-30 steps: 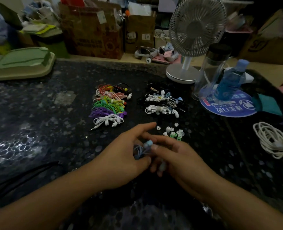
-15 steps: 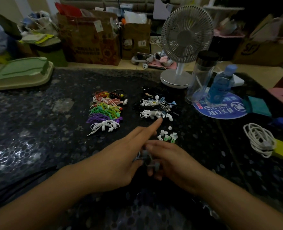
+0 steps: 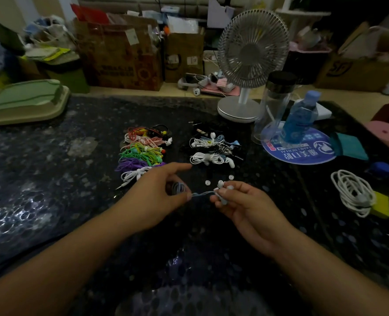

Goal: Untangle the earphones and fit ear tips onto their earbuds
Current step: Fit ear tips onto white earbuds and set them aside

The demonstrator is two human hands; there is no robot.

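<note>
Two hands work low over the dark tabletop (image 3: 52, 179). The left hand (image 3: 159, 197) curls around a coil of pale blue earphones (image 3: 178, 188), forefinger stretched forward; the right hand (image 3: 241, 201) pinches the earbud end, a short run of cord taut between them. How many earbuds that fist hides is unclear. Just beyond lie about four loose ear tips (image 3: 207, 182), others covered by the fingers. Farther back sit two piles: coloured earphone bundles (image 3: 141, 153) and white-and-black bundles (image 3: 211, 149), too tangled to count. One fan (image 3: 252, 46) stands behind.
</note>
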